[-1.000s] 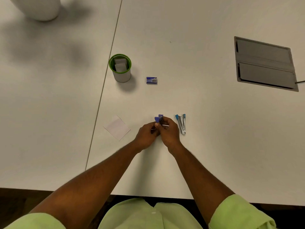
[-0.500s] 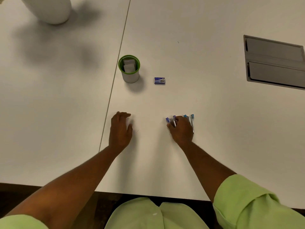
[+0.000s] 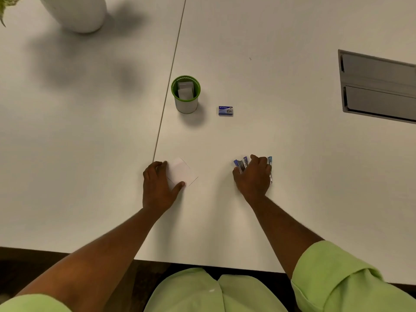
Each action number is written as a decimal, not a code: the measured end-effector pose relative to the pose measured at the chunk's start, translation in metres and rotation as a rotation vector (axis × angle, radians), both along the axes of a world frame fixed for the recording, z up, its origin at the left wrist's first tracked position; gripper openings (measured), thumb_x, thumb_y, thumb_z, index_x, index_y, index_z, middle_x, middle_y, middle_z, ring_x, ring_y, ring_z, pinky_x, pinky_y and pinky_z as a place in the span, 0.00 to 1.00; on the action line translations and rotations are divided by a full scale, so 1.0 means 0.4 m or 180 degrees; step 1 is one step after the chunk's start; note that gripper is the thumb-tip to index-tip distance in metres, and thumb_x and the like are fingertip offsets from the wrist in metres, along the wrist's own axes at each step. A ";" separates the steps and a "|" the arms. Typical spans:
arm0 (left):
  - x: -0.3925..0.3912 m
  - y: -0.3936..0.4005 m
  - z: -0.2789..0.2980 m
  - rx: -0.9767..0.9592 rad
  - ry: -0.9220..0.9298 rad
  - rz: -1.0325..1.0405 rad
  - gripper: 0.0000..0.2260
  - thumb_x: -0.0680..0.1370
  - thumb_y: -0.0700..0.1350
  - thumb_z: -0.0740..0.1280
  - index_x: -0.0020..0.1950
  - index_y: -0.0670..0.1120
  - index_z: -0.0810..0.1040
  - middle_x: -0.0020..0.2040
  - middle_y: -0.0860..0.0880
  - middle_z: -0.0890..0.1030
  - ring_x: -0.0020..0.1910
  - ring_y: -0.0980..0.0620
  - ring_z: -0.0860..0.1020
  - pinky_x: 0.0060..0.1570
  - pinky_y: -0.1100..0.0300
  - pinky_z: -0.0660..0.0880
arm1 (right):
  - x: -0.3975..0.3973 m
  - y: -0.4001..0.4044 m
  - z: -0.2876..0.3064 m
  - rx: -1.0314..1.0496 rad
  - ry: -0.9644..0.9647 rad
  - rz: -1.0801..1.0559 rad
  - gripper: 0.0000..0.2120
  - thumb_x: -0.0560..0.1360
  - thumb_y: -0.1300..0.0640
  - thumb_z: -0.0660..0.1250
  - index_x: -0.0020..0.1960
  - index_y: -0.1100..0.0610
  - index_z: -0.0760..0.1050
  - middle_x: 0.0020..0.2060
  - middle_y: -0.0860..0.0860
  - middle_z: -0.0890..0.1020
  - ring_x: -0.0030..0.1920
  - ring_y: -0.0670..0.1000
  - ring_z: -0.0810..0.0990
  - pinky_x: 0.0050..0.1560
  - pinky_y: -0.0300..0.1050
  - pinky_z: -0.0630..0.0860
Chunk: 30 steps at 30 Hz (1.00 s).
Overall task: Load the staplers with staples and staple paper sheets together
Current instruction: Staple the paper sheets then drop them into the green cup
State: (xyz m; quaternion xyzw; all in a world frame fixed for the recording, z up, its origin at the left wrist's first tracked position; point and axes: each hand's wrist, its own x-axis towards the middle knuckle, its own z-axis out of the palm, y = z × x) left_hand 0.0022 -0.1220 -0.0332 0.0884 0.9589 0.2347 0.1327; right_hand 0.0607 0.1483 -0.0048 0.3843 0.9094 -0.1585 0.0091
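Note:
A small stack of white paper sheets (image 3: pixel 182 171) lies on the white table (image 3: pixel 292 154) in front of me. My left hand (image 3: pixel 157 188) holds it at its left side, fingertips on the far corner and thumb on the near corner. To the right, my right hand (image 3: pixel 253 175) lies curled over two small staplers. The purple stapler (image 3: pixel 240 164) sticks out by my thumb. The light-blue stapler (image 3: pixel 270 168) shows along my little finger. Which stapler the hand grips is hidden. A small blue staple box (image 3: pixel 225 111) sits farther back.
A green-rimmed cup (image 3: pixel 186 95) with white paper blocks stands behind the paper sheets. A white vase (image 3: pixel 76 12) is at the far left. A grey cable hatch (image 3: pixel 378 86) is set into the table at the right. A seam (image 3: pixel 168 86) splits the tabletop.
A second ago both hands held the purple stapler. My right hand set it down beside the blue one and stays over both. My left hand moved left to the paper sheets.

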 end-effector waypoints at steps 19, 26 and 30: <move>-0.035 0.042 0.048 0.0124 -0.0071 -0.0619 0.18 0.74 0.47 0.75 0.61 0.45 0.79 0.57 0.46 0.78 0.57 0.43 0.73 0.54 0.51 0.74 | -0.042 -0.206 -0.005 -0.1313 0.0300 0.1155 0.20 0.75 0.55 0.72 0.66 0.51 0.74 0.58 0.49 0.76 0.56 0.49 0.79 0.56 0.47 0.78; -0.048 0.063 0.043 0.0461 -0.0132 -0.1017 0.11 0.80 0.43 0.67 0.63 0.45 0.80 0.56 0.46 0.80 0.56 0.44 0.74 0.54 0.52 0.74 | -0.042 -0.191 0.012 -0.1538 0.0412 0.1390 0.23 0.75 0.61 0.71 0.64 0.39 0.77 0.57 0.41 0.74 0.45 0.40 0.79 0.46 0.27 0.72; -0.052 0.087 0.049 0.0949 -0.0319 -0.0993 0.15 0.81 0.41 0.66 0.67 0.44 0.77 0.58 0.45 0.80 0.57 0.44 0.75 0.57 0.54 0.73 | -0.031 -0.175 0.011 -0.1726 0.0587 0.1189 0.19 0.74 0.63 0.72 0.60 0.46 0.81 0.53 0.45 0.78 0.43 0.43 0.80 0.46 0.28 0.71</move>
